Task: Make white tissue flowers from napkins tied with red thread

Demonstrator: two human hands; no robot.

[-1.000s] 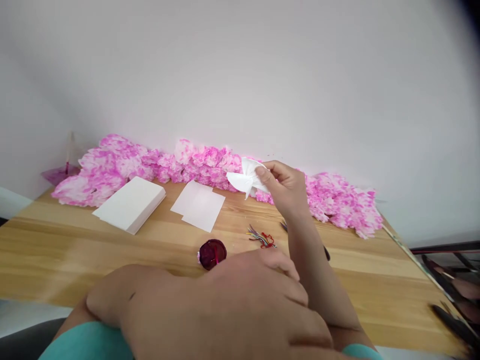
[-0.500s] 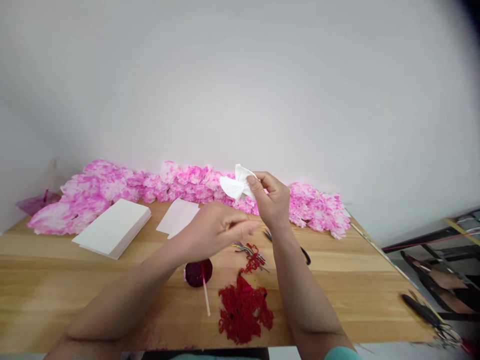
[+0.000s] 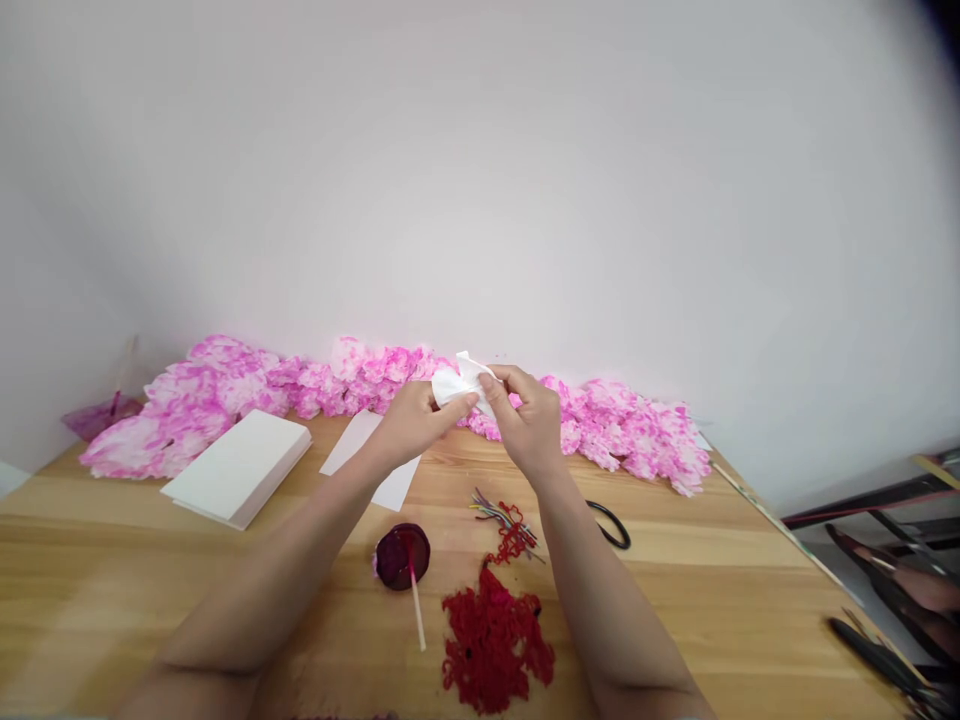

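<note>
A white piece of thin paper (image 3: 453, 384), gathered at its middle like a bow, is up above the far part of the table. My right hand (image 3: 531, 418) pinches it at the gathered middle between thumb and fingers. On its left side, my left hand (image 3: 412, 424) is closed on the paper too, thumb against the fold; the fingers behind are partly hidden. Below the hands lie a tangle of red yarn (image 3: 495, 645) and a small bunch of thin coloured strands (image 3: 499, 512). A dark red round dish (image 3: 391, 560) has a stick (image 3: 418, 610) resting in it.
Pink and white paper flowers (image 3: 202, 400) line the wall. A stack of white paper (image 3: 240, 462) and loose white sheets (image 3: 396, 487) lie at left on the wooden table (image 3: 690, 590). A black looped handle (image 3: 615, 530) shows beside my right forearm; black-handled tools (image 3: 874, 650) lie at the right edge.
My left hand has moved up and right to the paper and now grips it. My right hand stays on the paper, shifted slightly left. The view has tilted slightly.
</note>
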